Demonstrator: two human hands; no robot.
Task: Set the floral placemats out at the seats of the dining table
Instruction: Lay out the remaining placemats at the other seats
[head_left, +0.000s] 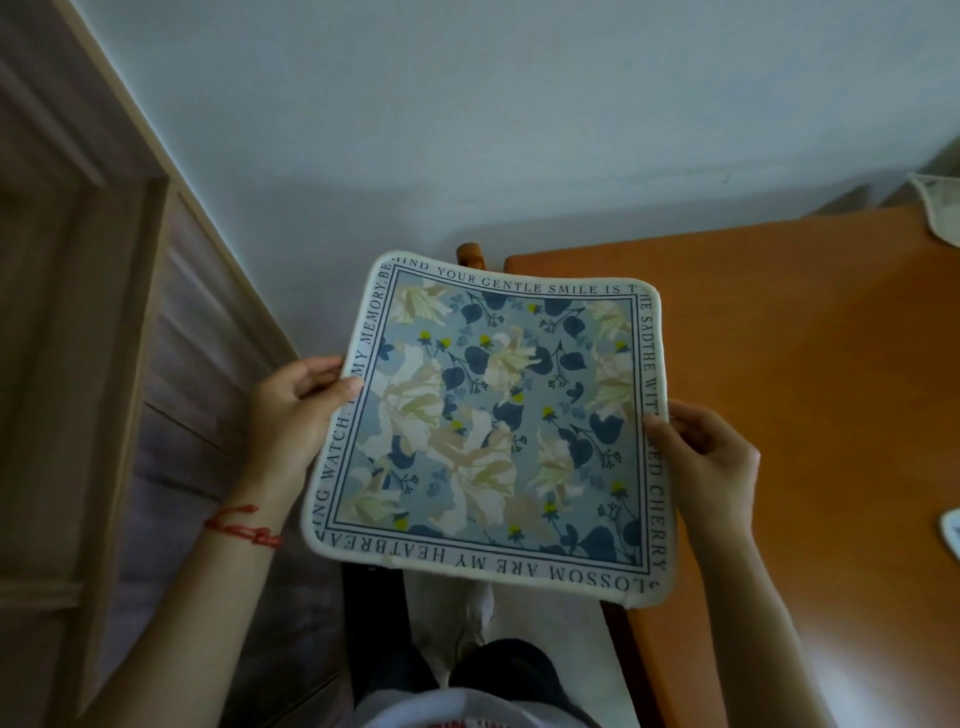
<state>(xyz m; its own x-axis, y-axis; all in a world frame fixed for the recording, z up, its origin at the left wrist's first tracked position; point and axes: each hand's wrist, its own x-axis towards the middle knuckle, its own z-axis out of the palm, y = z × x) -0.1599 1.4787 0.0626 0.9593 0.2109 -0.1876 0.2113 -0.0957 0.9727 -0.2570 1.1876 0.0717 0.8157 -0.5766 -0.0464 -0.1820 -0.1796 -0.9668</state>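
A floral placemat (488, 421) is held level over the bench's (810, 395) left edge, pinched at opposite sides by the left hand (291, 410) and right hand (711, 457). Lowering it flat at this seat is called for next.

The placemat (488, 415) carries a blue-grey field of cream and pale green flowers, navy leaves and small yellow blooms, framed by a thin navy line and a cream border with dark lettering. The table (805, 364) is orange-brown, the wall (467, 104) pale grey-white, the door (78, 312) light brown wood. A red string (241, 527) circles the left wrist.
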